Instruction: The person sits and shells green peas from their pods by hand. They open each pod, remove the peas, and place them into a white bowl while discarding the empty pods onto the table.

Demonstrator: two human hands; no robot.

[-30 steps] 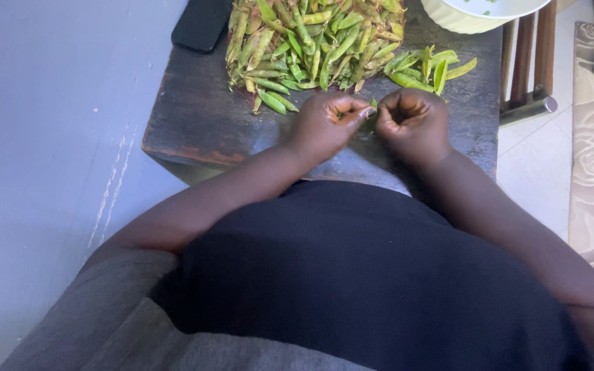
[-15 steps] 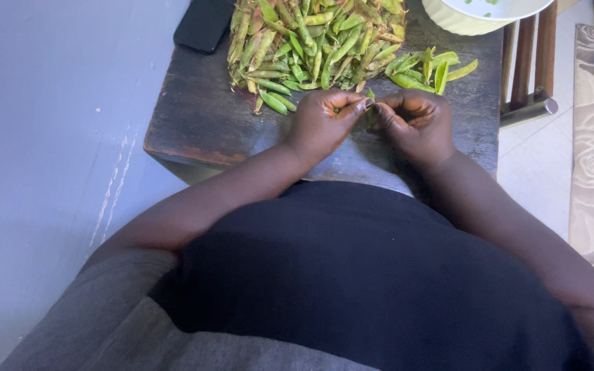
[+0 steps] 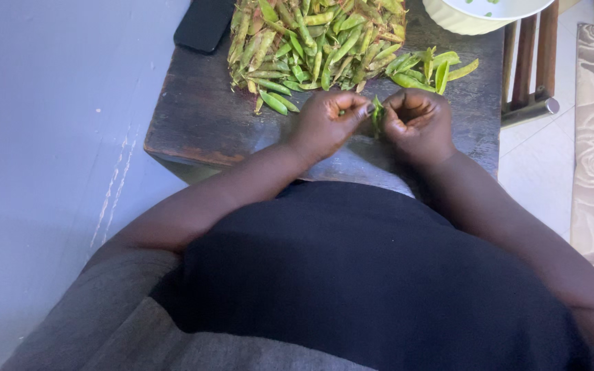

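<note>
Only the head view here, looking straight down over the person's lap. Both hands met over the near middle of the dark table (image 3: 200,130). The left hand (image 3: 324,124) and right hand (image 3: 417,124) were curled in tight, fingertips pinched narrow on one green pod (image 3: 377,110) held upright between them, just above the tabletop. Seemed like it was held at both sides so the thumbs could work along the seam, though I couldn't tell if it was split open yet.

The big pile (image 3: 314,41) of pods sat right behind the hands, near enough to grab from. A smaller bunch of bright green pods (image 3: 427,69) lay apart on the right, probably kept separate from the rest on purpose. A white bowl (image 3: 458,20) stood at the far right corner with a few green bits inside, and a black phone (image 3: 204,24) lay off at the far left, out of the way.
</note>
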